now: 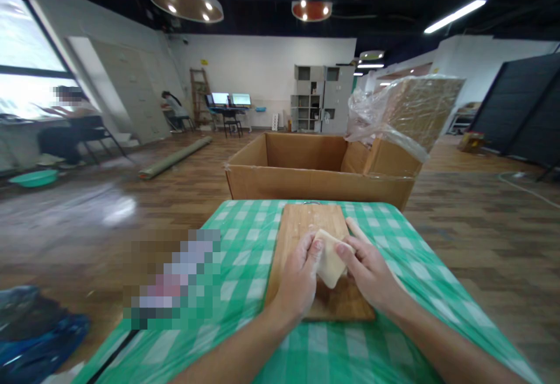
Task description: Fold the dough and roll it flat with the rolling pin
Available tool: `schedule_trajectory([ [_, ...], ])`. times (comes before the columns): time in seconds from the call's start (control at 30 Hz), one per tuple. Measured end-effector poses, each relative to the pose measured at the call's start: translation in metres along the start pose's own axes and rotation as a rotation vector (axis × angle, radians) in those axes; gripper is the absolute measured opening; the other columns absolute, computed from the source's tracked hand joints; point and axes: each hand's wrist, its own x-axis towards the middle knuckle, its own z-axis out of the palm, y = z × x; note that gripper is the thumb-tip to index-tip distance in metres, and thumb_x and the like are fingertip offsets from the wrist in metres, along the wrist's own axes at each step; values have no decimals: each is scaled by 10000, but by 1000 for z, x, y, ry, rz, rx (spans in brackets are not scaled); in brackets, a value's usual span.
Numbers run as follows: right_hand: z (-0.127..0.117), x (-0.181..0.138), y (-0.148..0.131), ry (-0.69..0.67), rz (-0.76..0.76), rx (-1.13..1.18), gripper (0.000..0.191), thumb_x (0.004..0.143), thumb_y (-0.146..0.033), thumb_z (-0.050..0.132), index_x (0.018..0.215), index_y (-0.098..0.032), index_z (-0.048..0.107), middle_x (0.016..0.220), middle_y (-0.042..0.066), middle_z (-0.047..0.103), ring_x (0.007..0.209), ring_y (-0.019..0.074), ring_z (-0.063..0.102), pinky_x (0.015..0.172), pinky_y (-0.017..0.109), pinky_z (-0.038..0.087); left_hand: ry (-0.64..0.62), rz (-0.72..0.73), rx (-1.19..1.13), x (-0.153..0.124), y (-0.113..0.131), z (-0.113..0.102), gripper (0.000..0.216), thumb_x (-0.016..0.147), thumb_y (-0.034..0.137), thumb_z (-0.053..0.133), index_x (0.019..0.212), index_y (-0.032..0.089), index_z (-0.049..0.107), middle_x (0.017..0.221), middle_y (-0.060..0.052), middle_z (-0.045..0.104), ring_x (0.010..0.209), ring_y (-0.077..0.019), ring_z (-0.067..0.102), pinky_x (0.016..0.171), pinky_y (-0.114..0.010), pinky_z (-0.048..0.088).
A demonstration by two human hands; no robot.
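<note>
Both hands hold a pale, flat piece of dough [331, 259] above a wooden cutting board [289, 279]. My left hand [300, 276] pinches its left edge, thumb on top. On the opposite edge, my right hand [370, 267] grips with its thumb over the dough and fingers curled behind. A slim pale stick [357, 230], perhaps a rolling pin, lies along the board's right side, partly hidden by my right hand. Small whitish specks show on the far part of the board.
A green-and-white checked cloth [245, 267] covers the table. Beyond its far edge stands a large cardboard box [306, 182] with plastic-wrapped cardboard. A blurred-out object [175, 279] with a black cord lies at left. Two seated people are farther off, near a green basin [35, 178].
</note>
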Motion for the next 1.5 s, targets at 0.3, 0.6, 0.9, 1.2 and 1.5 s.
schedule_trajectory([
  [0.3,-15,-2,-9,-137,-186,-204,414,1008,-470,538,693,-226,428,620,-84,425,588,128,443,1203,550,160,-155,61,217,2,-7,-22,414,1010,529,492,796,185,574,718,9,558,677,-150,520,610,-266,350],
  [0.6,-10,-5,-18,-252,-40,11,418,1055,-459,403,717,-229,492,668,-28,506,629,165,525,672,340,502,-208,145,322,-3,8,-19,348,1029,440,482,848,183,633,771,-17,627,732,-173,573,662,-277,373],
  [0.9,-8,-6,-20,-171,-4,93,443,998,-464,520,626,-225,499,571,-37,439,564,143,446,626,328,504,-160,16,174,-1,-4,-14,444,1009,528,480,720,191,502,695,19,518,679,-147,478,612,-261,335],
  [1.2,-6,-8,-27,-226,1,136,399,1021,-482,458,715,-230,505,659,-24,500,618,156,487,609,318,474,-190,58,322,-5,3,-14,450,1023,524,446,734,192,536,700,6,570,677,-155,522,610,-280,320],
  [1.5,-6,-9,-24,-53,-6,106,405,992,-482,522,667,-241,499,603,-19,471,681,201,535,801,417,543,-274,-10,17,1,-4,-15,409,972,555,540,862,170,624,813,-12,615,791,-176,553,699,-265,422],
])
